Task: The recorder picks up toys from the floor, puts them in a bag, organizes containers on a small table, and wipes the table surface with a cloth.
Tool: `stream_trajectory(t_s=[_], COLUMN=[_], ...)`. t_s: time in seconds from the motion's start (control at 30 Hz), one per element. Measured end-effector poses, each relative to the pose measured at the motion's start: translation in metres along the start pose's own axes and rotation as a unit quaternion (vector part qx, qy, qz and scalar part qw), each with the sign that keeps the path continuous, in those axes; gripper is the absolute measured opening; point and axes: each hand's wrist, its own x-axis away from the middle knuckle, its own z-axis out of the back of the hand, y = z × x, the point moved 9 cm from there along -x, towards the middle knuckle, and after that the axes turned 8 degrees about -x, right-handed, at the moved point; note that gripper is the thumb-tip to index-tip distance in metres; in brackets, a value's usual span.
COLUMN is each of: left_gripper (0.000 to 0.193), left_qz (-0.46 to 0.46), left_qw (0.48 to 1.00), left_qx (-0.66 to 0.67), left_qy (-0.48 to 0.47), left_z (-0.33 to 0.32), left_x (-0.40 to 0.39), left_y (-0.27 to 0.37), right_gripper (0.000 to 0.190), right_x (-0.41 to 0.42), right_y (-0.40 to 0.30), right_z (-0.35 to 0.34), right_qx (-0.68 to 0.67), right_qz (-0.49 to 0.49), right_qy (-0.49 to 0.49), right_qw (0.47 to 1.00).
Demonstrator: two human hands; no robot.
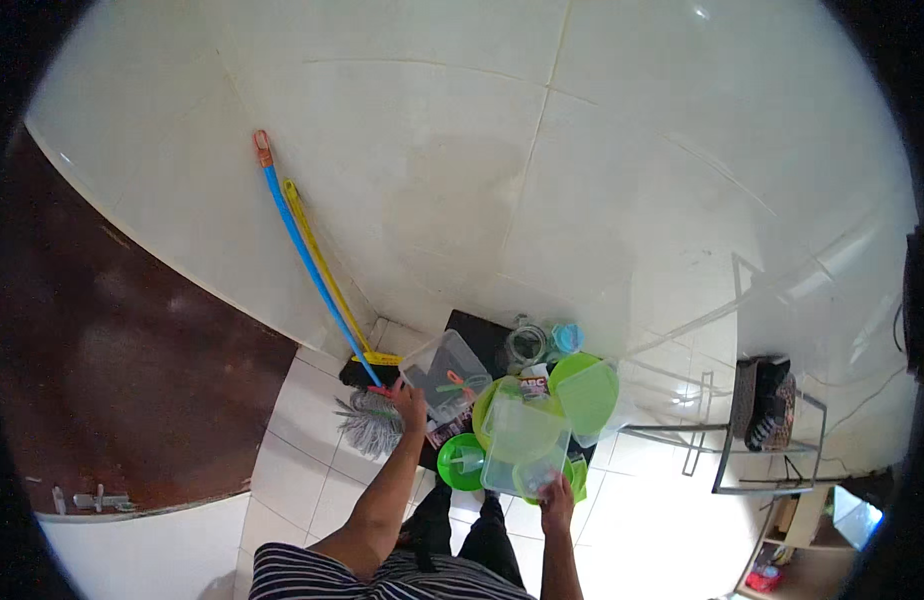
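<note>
My left hand [411,409] grips the near edge of a transparent plastic box [441,360], tilted, with small orange and green items showing in or through it. My right hand [556,504] holds a corner of a frosted rectangular plastic lid or container [526,435]. Under and around that piece lie a large lime-green basin [483,409] and a lime-green round piece [580,394], partly covered by another frosted sheet. A bright green bowl [453,459] with a transparent funnel-like piece in it sits between my hands. Some pieces below are hidden.
Behind stand a glass jar [526,345] and a blue-lidded container [567,338] on a black surface [477,337]. At left, a blue-handled mop [304,255] and a yellow-handled broom [327,277] lean on the wall. A metal rack [721,465] with shoes [766,405] stands right.
</note>
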Motion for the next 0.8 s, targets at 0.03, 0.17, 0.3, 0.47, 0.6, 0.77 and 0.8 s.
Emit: stream_trajectory(t_s=[0.03, 0.17, 0.3, 0.47, 0.6, 0.77, 0.8], left_gripper=[0.014, 0.047, 0.061, 0.063, 0.06, 0.062, 0.062], left_qz=[-0.005, 0.151, 0.105, 0.043, -0.005, 0.027, 0.025], left_qw=[1.0, 0.926, 0.881, 0.898, 0.886, 0.898, 0.897], left_qx=[0.001, 0.323, 0.422, 0.401, 0.432, 0.417, 0.418], left_qy=[-0.005, -0.126, -0.187, -0.175, -0.169, -0.137, -0.143], left_z=[0.025, 0.086, 0.113, 0.11, 0.123, 0.135, 0.138], left_x=[0.003, 0.011, 0.033, 0.048, 0.044, 0.058, 0.064], left_y=[0.027, 0.087, 0.209, 0.25, 0.269, 0.282, 0.297], right_gripper=[0.026, 0.028, 0.026, 0.03, 0.03, 0.033, 0.033], right_x=[0.0, 0.011, 0.026, 0.073, 0.081, 0.11, 0.118], right_y=[-0.012, -0.041, -0.059, -0.106, -0.116, -0.124, -0.127], right_z=[-0.017, -0.103, -0.148, -0.163, -0.154, -0.162, -0.162], right_qx=[-0.005, 0.057, 0.062, 0.136, 0.038, 0.059, 0.056], right_qz=[0.04, 0.091, 0.174, 0.422, 0.399, 0.362, 0.365], right_qy=[-0.052, -0.109, -0.086, 0.002, -0.067, -0.102, -0.098], right_qw=[0.998, 0.988, 0.979, 0.896, 0.914, 0.925, 0.924])
